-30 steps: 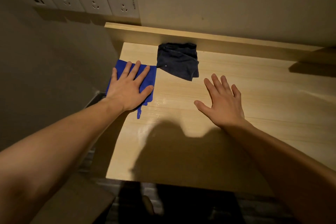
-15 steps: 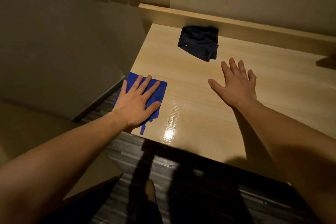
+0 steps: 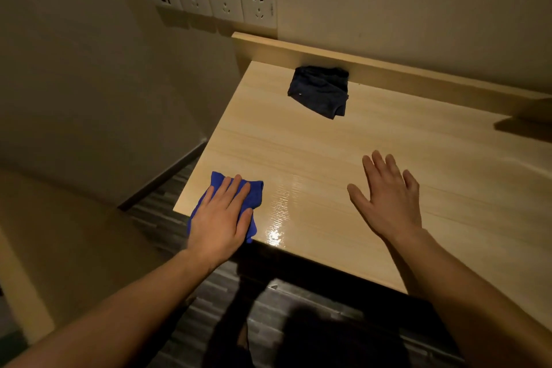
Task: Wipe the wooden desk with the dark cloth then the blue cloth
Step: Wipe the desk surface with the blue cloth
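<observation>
The worktop [image 3: 373, 164] is pale wood-grain laminate, smooth and glossy, with a wet-looking sheen just right of the blue cloth [image 3: 254, 193]. That cloth is soft, bunched and bright blue, lying at the near left corner with one edge hanging over the front. The left hand [image 3: 221, 218] presses flat on it, fingers spread, gripping nothing. The right hand [image 3: 388, 197] is open wide with fingers splayed, low over bare wood; contact cannot be told. The dark cloth [image 3: 321, 89] lies crumpled and folded against the raised wooden back ledge [image 3: 418, 75]. White wall sockets [image 3: 227, 0] sit above.
</observation>
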